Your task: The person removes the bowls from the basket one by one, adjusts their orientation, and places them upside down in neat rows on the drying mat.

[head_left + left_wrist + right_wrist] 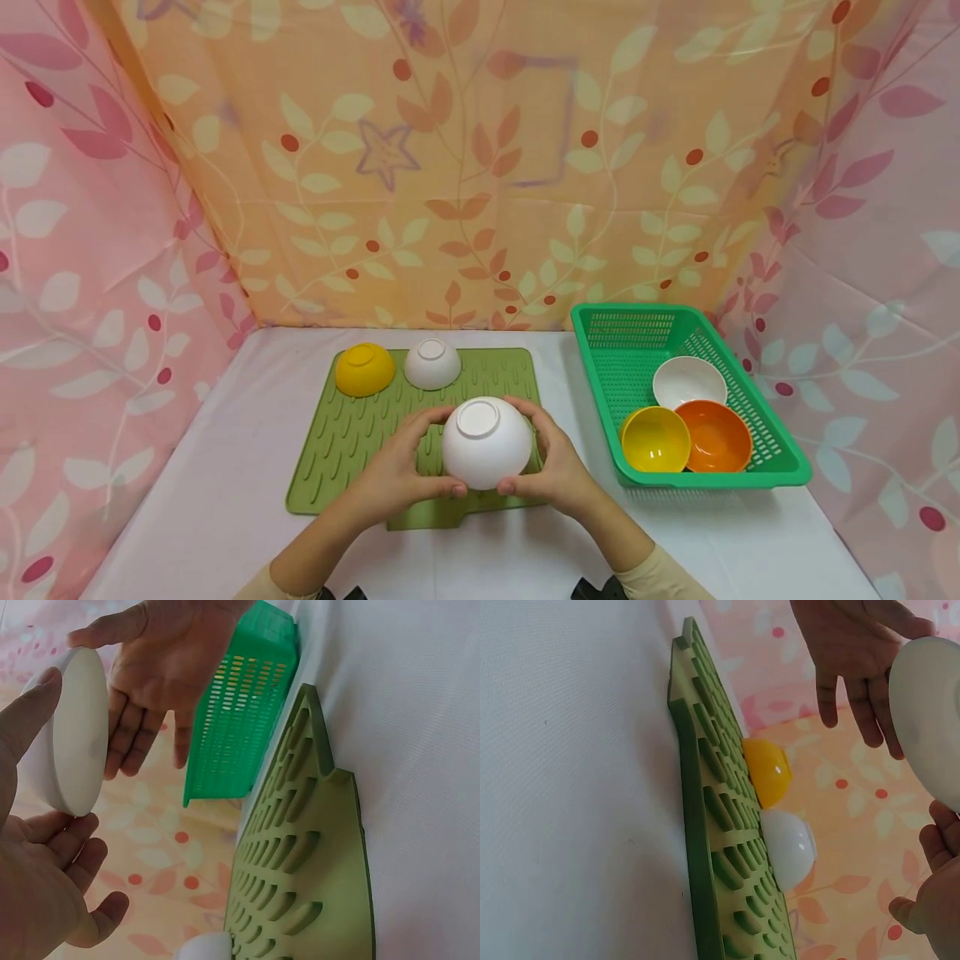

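Note:
Between both hands a white bowl point(487, 457) is held upside down, its base ring facing up and its rim downward, raised over the green ridged drying mat point(360, 454). My left hand point(397, 482) grips its left side, thumb low at the near rim and fingers around the far side. The right hand point(557, 468) grips the opposite side the same way. Seen from the left wrist, the bowl's pale inside point(82, 735) faces the mat. Upside down at the mat's far edge sit a yellow bowl point(365, 371) and a smaller-looking white bowl point(432, 367).
To the right stands a green perforated basket point(712, 480). Inside it lie a white bowl point(690, 382), a yellow bowl point(655, 442) and an orange bowl point(716, 437), openings up. White cloth point(217, 458) covers the table, and floral curtains point(480, 167) hang behind and at both sides.

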Action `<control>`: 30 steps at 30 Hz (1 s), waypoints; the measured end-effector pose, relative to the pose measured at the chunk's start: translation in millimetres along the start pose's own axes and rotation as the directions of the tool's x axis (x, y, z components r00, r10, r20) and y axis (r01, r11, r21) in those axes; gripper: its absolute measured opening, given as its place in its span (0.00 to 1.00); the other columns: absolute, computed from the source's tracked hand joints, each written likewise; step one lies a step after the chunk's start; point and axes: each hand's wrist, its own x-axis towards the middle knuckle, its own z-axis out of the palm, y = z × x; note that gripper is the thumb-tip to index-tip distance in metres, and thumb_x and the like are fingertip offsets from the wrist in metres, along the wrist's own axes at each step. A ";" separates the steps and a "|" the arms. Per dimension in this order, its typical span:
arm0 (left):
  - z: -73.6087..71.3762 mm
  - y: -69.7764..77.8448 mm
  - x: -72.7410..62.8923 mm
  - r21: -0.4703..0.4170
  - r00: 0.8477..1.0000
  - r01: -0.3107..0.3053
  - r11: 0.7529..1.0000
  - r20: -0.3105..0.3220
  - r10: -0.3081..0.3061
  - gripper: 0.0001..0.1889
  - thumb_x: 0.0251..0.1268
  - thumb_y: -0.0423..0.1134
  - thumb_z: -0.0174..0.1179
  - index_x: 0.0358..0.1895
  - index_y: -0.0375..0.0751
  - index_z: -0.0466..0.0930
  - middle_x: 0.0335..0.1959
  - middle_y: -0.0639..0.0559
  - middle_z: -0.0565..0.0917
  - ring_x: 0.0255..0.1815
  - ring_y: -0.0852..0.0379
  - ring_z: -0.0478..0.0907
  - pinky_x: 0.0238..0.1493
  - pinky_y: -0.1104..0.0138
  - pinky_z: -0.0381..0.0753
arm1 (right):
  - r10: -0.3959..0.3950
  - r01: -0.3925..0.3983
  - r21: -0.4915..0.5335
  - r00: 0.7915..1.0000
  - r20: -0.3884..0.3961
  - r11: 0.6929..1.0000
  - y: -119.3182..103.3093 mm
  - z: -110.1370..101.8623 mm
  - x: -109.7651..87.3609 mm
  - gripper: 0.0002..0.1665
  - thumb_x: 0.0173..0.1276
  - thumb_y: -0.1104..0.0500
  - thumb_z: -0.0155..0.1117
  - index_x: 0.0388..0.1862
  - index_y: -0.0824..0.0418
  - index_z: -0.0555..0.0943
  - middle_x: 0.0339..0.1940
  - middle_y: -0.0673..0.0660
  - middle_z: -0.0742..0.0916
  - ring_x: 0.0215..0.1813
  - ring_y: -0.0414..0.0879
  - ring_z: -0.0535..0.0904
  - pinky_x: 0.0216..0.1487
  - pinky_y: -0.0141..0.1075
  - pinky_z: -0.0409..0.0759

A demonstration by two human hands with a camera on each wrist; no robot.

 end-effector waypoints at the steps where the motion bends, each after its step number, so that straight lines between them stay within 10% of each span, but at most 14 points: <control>1: -0.2 -0.1 0.1 -0.002 1.000 -0.004 1.000 -0.001 0.004 0.48 0.43 0.54 0.83 0.72 0.66 0.68 0.69 0.59 0.72 0.74 0.48 0.64 0.69 0.31 0.60 | -0.002 0.002 0.002 1.000 0.003 1.000 0.1 0.1 0.3 0.58 0.47 0.51 0.88 0.76 0.47 0.67 0.74 0.51 0.74 0.76 0.52 0.65 0.74 0.69 0.51; 8: -1.0 -1.3 0.4 0.020 0.999 -0.039 0.999 -0.025 0.040 0.49 0.41 0.55 0.84 0.72 0.67 0.68 0.67 0.61 0.73 0.72 0.52 0.65 0.70 0.33 0.62 | -0.013 0.013 -0.002 0.999 0.033 1.000 2.5 -1.9 2.2 0.59 0.49 0.52 0.87 0.78 0.47 0.65 0.75 0.51 0.73 0.76 0.53 0.65 0.73 0.69 0.53; 19: 0.9 1.9 9.7 0.082 0.997 -0.020 0.996 -0.068 0.025 0.50 0.39 0.53 0.85 0.72 0.66 0.69 0.69 0.63 0.72 0.72 0.53 0.65 0.69 0.36 0.66 | -0.054 0.041 -0.283 0.998 -0.039 0.958 1.8 -9.3 2.9 0.61 0.45 0.53 0.90 0.77 0.46 0.67 0.74 0.49 0.73 0.76 0.53 0.65 0.70 0.72 0.60; 24: -6.1 4.5 38.2 0.185 0.997 -0.029 0.982 -0.064 0.042 0.51 0.41 0.50 0.85 0.73 0.51 0.69 0.71 0.51 0.73 0.73 0.45 0.66 0.71 0.38 0.65 | 0.026 -0.056 -0.305 0.995 -0.100 0.951 8.0 -15.7 16.0 0.57 0.50 0.49 0.86 0.78 0.42 0.66 0.76 0.47 0.73 0.78 0.54 0.64 0.72 0.71 0.58; 30: -22.2 -1.1 91.7 0.419 0.995 -0.095 0.903 0.027 0.092 0.50 0.42 0.53 0.84 0.72 0.45 0.70 0.70 0.48 0.75 0.71 0.43 0.66 0.73 0.38 0.58 | 0.110 -0.148 -0.291 0.984 -0.142 0.945 19.3 -20.8 44.3 0.57 0.55 0.47 0.83 0.80 0.46 0.62 0.79 0.54 0.68 0.81 0.57 0.59 0.75 0.70 0.53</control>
